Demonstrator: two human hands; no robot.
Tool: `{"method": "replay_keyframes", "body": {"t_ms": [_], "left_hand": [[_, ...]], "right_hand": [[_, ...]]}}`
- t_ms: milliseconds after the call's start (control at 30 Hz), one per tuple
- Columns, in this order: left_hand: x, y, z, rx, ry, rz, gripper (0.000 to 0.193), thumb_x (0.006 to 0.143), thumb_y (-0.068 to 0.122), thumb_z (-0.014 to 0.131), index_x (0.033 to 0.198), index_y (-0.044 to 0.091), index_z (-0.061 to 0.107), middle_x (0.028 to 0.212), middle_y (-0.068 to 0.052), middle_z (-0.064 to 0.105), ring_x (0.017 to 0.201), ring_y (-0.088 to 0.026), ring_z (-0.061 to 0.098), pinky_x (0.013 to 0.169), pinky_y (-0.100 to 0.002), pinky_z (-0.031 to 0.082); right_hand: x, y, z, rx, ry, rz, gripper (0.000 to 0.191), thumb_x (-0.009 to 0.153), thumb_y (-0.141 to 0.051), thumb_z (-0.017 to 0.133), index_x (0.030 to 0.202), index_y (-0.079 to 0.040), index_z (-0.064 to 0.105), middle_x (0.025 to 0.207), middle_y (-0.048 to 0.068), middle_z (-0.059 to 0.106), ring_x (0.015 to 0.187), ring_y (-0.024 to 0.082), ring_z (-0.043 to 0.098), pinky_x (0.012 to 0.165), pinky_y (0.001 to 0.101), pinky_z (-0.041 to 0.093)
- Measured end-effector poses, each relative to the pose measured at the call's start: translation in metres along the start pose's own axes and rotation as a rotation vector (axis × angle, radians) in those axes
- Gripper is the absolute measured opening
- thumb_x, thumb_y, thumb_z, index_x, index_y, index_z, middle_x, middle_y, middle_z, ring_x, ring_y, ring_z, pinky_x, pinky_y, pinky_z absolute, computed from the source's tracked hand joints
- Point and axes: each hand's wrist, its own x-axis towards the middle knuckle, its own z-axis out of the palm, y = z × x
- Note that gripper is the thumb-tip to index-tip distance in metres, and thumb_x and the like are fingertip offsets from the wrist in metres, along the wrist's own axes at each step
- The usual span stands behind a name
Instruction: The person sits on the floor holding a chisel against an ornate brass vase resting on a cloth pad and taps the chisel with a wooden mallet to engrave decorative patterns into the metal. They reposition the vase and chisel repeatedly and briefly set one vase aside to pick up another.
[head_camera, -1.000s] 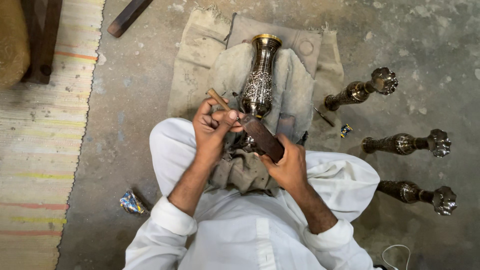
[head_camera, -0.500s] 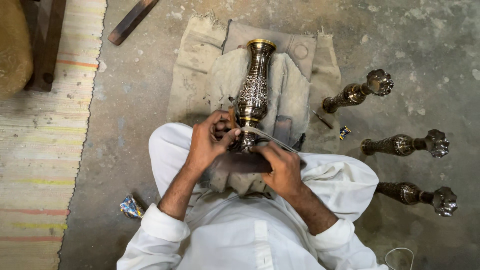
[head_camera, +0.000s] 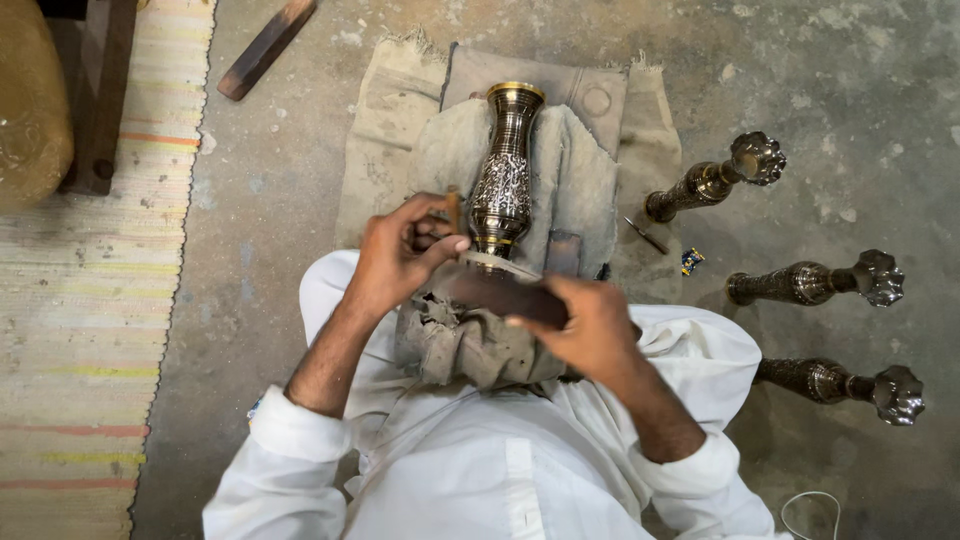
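Note:
An engraved brass vase (head_camera: 503, 175) lies on a grey cloth pad (head_camera: 575, 190) in front of me, its mouth pointing away. My left hand (head_camera: 400, 250) pinches a small chisel-like tool (head_camera: 453, 212) against the vase's lower body. My right hand (head_camera: 590, 325) grips a dark wooden mallet (head_camera: 500, 292), blurred by motion, held across just below the vase's base. A bundled grey cloth (head_camera: 470, 345) rests in my lap under the vase's foot.
Three engraved metal vases (head_camera: 712, 180), (head_camera: 815, 282), (head_camera: 840, 380) stand on the concrete floor at the right. A wooden bar (head_camera: 265, 47) lies at the upper left. A striped rug (head_camera: 80, 330) and a dark wooden furniture leg (head_camera: 95, 110) are on the left.
The mallet in my right hand has swung down from a tilted position to lie across below the vase. My left hand keeps the tool on the vase.

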Motion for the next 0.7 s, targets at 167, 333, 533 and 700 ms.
{"method": "replay_keyframes", "body": {"t_ms": [167, 333, 533, 700], "left_hand": [[0.032, 0.029, 0.015, 0.276, -0.225, 0.146, 0.04, 0.089, 0.016, 0.08, 0.127, 0.01, 0.065, 0.097, -0.009, 0.08, 0.082, -0.019, 0.079, 0.072, -0.035, 0.062], [0.061, 0.04, 0.038, 0.416, -0.382, 0.359, 0.036, 0.084, 0.01, 0.081, 0.117, 0.011, 0.067, 0.091, -0.011, 0.079, 0.085, -0.028, 0.078, 0.071, -0.042, 0.058], [0.059, 0.035, 0.044, 0.623, -0.43, 0.354, 0.033, 0.087, 0.016, 0.08, 0.116, 0.012, 0.066, 0.079, -0.011, 0.077, 0.076, -0.033, 0.073, 0.07, -0.047, 0.056], [0.054, 0.032, 0.048, 0.608, -0.391, 0.37, 0.036, 0.09, 0.024, 0.077, 0.12, 0.011, 0.062, 0.08, -0.008, 0.077, 0.072, -0.032, 0.074, 0.068, -0.045, 0.058]], "right_hand": [[-0.016, 0.058, -0.018, 0.427, 0.058, 0.5, 0.041, 0.086, -0.02, 0.089, 0.109, 0.004, 0.065, 0.08, 0.007, 0.066, 0.067, 0.015, 0.063, 0.06, 0.031, 0.053], [-0.038, 0.08, -0.032, 0.772, 0.108, 0.662, 0.042, 0.088, -0.018, 0.072, 0.128, -0.009, 0.061, 0.09, 0.002, 0.075, 0.076, 0.01, 0.068, 0.069, 0.0261, 0.054], [-0.053, 0.093, -0.028, 0.402, 0.177, 0.362, 0.039, 0.094, -0.017, 0.077, 0.127, -0.002, 0.062, 0.094, -0.002, 0.06, 0.084, 0.008, 0.055, 0.075, 0.0261, 0.048], [-0.047, 0.089, -0.026, 0.153, 0.286, 0.412, 0.036, 0.094, -0.022, 0.081, 0.115, 0.0, 0.061, 0.087, 0.001, 0.061, 0.078, 0.011, 0.054, 0.069, 0.0301, 0.046]]}}
